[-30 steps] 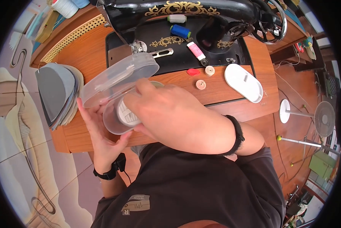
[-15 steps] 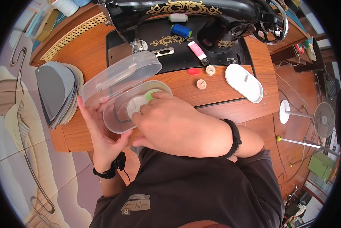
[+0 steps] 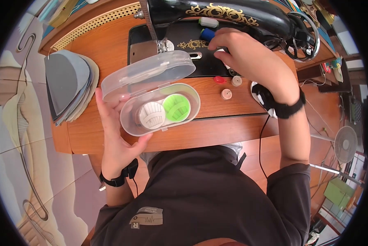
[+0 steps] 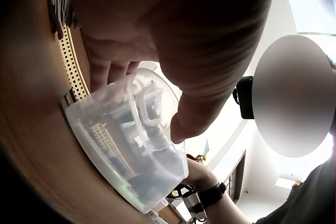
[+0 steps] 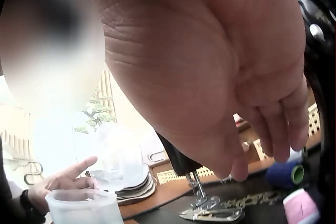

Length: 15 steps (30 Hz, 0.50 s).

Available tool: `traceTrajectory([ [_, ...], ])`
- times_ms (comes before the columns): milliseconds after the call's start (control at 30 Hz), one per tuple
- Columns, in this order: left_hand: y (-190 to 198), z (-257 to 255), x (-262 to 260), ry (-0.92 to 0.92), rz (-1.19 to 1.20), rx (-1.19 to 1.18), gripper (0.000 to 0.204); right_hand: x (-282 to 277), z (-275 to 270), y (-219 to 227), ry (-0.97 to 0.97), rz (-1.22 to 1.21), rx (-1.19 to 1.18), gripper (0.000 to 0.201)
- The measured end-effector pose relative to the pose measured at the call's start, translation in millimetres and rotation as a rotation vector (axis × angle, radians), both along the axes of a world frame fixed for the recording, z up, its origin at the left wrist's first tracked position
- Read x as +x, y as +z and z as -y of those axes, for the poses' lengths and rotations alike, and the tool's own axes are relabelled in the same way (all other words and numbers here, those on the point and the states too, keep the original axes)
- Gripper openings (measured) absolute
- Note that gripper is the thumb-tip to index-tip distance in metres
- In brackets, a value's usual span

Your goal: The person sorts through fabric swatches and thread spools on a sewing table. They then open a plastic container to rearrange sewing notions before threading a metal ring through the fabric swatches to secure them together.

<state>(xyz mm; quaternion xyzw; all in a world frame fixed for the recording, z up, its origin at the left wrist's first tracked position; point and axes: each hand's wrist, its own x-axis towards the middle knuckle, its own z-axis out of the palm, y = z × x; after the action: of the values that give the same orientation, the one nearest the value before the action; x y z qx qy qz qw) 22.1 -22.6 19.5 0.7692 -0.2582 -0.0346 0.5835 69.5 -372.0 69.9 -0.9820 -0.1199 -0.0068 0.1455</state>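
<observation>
A clear plastic box [image 3: 126, 123] with its hinged lid [image 3: 151, 76] raised stands at the table's front edge. Inside lie a white ridged round piece [image 3: 152, 114] and a bright green one [image 3: 177, 108], side by side. My left hand [image 3: 116, 141] grips the box's left end, thumb at the front wall and fingers behind. Over the sewing machine bed, my right hand [image 3: 249, 55] reaches out with loosely bent fingers and nothing in them. A blue thread spool [image 5: 283, 175] lies just below its fingertips, beside a pink tube [image 5: 300, 206].
A black sewing machine [image 3: 221, 16] spans the back. On its bed lie a white spool [image 3: 208, 21] and metal thread snips [image 3: 195, 55]. Nearer are a red piece [image 3: 219, 80] and two bobbins [image 3: 226, 94]. Fabric swatches [image 3: 69, 86] are stacked at left; a white oval tray [image 3: 257, 96] is partly covered.
My right hand has come out of the box and moved up and right over the machine bed, uncovering both round pieces. My left hand keeps its grip on the box.
</observation>
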Motion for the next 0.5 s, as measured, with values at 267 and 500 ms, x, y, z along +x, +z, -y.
traceTrajectory([
  [267, 1, -1, 1, 0.01, -0.003, -0.005, 0.134, 37, 3, -26, -0.012, 0.087, -0.19, 0.022],
  [500, 1, -1, 3, 0.002, -0.001, 0.001, 0.135, -1, 1, 9, 0.023, 0.098, -0.012, 0.019],
])
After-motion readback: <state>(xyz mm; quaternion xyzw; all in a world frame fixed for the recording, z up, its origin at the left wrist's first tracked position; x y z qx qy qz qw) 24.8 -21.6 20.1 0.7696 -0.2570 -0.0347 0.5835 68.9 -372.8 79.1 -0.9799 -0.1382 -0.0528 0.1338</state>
